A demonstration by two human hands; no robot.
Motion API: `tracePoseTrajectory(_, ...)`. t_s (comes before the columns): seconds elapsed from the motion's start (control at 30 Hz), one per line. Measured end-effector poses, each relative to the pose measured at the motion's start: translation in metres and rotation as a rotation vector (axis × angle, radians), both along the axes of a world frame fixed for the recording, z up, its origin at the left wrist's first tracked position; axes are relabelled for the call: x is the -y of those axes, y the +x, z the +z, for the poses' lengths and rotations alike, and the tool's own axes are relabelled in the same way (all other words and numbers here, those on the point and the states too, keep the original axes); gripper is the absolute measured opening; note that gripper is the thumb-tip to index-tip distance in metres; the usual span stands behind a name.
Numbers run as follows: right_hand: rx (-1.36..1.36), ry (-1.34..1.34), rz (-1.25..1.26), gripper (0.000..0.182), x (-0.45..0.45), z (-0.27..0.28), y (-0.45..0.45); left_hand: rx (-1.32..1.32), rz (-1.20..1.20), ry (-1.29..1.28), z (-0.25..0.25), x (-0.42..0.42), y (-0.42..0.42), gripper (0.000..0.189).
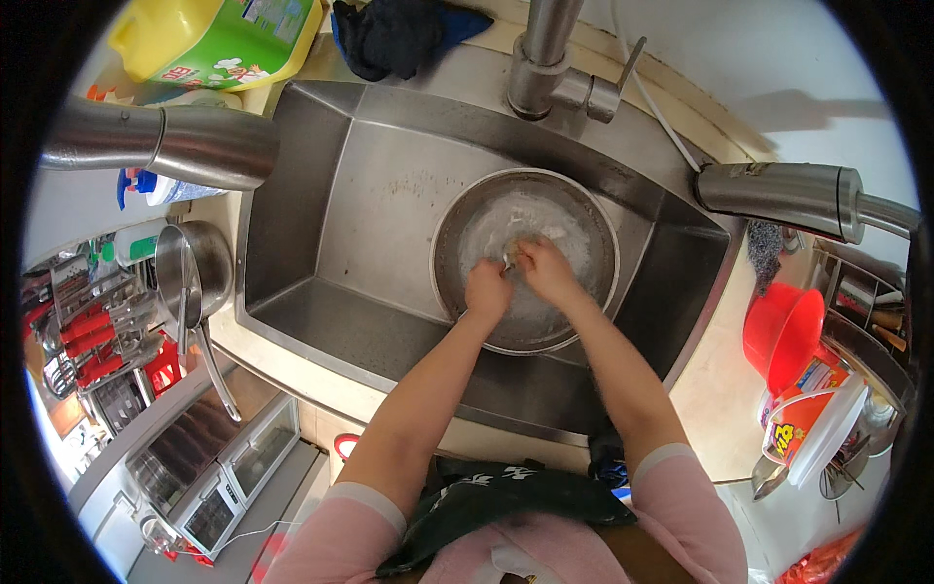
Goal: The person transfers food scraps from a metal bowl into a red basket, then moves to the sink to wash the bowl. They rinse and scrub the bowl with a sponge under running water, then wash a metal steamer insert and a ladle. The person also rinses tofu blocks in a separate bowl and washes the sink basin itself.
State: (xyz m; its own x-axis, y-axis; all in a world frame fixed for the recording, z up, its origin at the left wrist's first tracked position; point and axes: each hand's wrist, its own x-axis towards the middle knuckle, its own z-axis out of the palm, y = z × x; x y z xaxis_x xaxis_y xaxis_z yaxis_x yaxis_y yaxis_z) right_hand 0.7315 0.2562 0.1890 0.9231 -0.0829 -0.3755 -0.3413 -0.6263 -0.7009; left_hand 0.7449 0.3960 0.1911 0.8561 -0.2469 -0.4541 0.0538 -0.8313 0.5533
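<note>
A round metal basin (454, 219) holding cloudy, sudsy water rests in the stainless steel sink (387, 182), toward its right side. Both my hands are over the basin's middle, close together. In my left hand (489, 288) is a small shiny metal utensil (508, 261), whose kind I cannot tell; its other end meets the fingers of my right hand (538, 264). The right fingers are bent around something small and yellowish, perhaps a scrubbing pad, mostly hidden by them.
A steel faucet (540, 73) stands behind the sink. Left are a saucepan (211, 270) and a green-yellow jug (233, 44); right, a red plastic bowl (781, 336) and a white-lidded bucket (810, 427). Dark cloths (390, 36) lie on the back edge.
</note>
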Motion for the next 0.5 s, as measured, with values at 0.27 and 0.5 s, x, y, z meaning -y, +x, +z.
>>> tracePoseTrajectory(0.27,-0.316,0.352,-0.541,0.037,-0.028,0.02,-0.004,-1.012,0.912,-0.953,-0.021,0.008,0.024,0.032)
tracePoseTrajectory(0.5,-0.507,0.845,-0.572,0.03,-0.014,0.06,0.022,-1.169,0.85,-1.146,0.013,0.006,0.039,0.039)
